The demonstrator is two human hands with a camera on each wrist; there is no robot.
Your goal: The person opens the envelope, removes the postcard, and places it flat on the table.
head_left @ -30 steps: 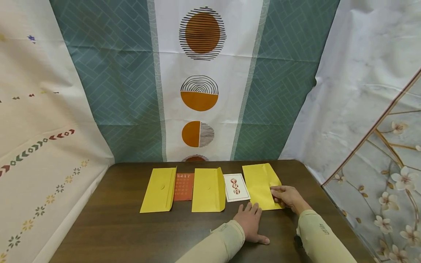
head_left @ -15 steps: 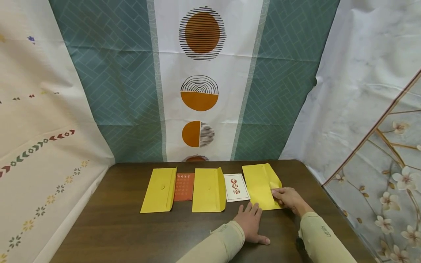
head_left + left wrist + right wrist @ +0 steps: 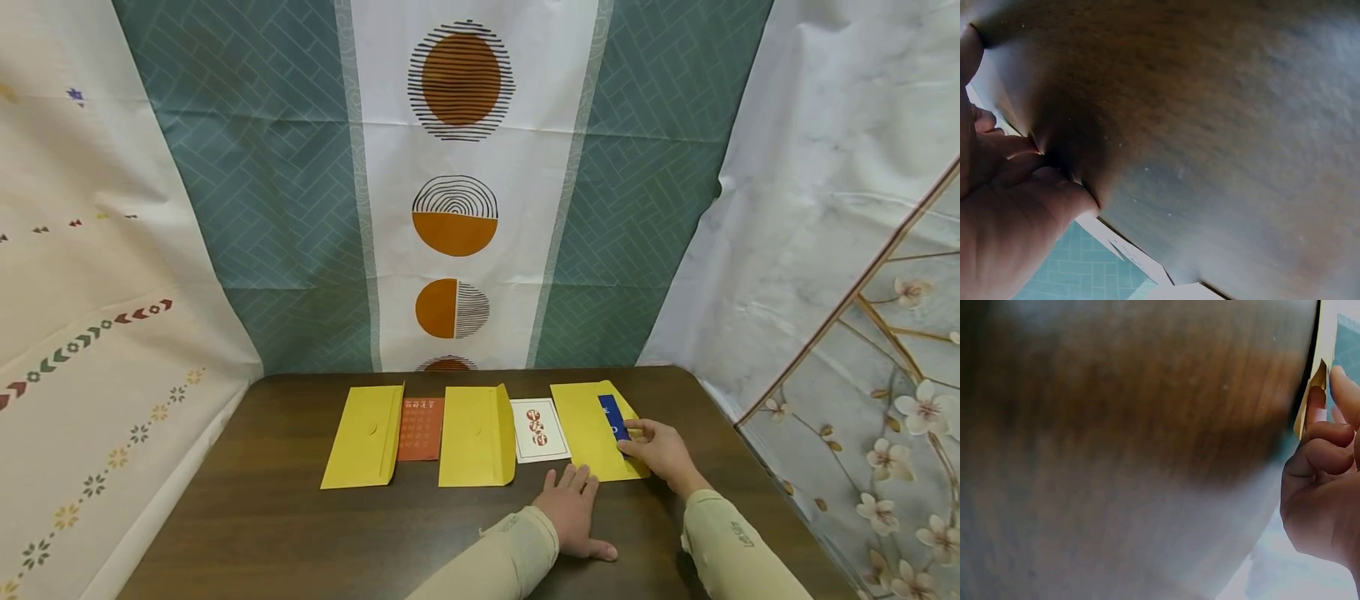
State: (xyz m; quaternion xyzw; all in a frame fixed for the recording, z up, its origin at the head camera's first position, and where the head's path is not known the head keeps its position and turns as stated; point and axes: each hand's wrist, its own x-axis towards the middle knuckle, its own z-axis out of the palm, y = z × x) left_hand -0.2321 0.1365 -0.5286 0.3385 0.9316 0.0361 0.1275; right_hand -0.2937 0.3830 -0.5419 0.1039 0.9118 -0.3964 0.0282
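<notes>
In the head view, my right hand (image 3: 662, 454) pinches the right edge of a narrow blue card (image 3: 612, 415) with white lettering. The card shows against the rightmost yellow envelope (image 3: 581, 425); how much of it sits inside cannot be made out. The right wrist view shows the curled fingers of my right hand (image 3: 1322, 469) at the envelope's edge (image 3: 1324, 337). My left hand (image 3: 567, 510) lies palm down on the table with fingers spread, its fingertips near the envelope's lower left corner. In the left wrist view, the left hand (image 3: 1016, 206) appears at the left.
Left of these, a white card (image 3: 540, 448) with a red design lies beside a middle yellow envelope (image 3: 467, 433). Further left come a red card (image 3: 420, 429) and another yellow envelope (image 3: 358, 437). The brown table (image 3: 300, 542) ends at a patterned cloth backdrop (image 3: 296, 250).
The blue card has come into sight at the right envelope, where only yellow paper showed before. My right fingers have spread apart slightly around its edge. The left hand has stayed put.
</notes>
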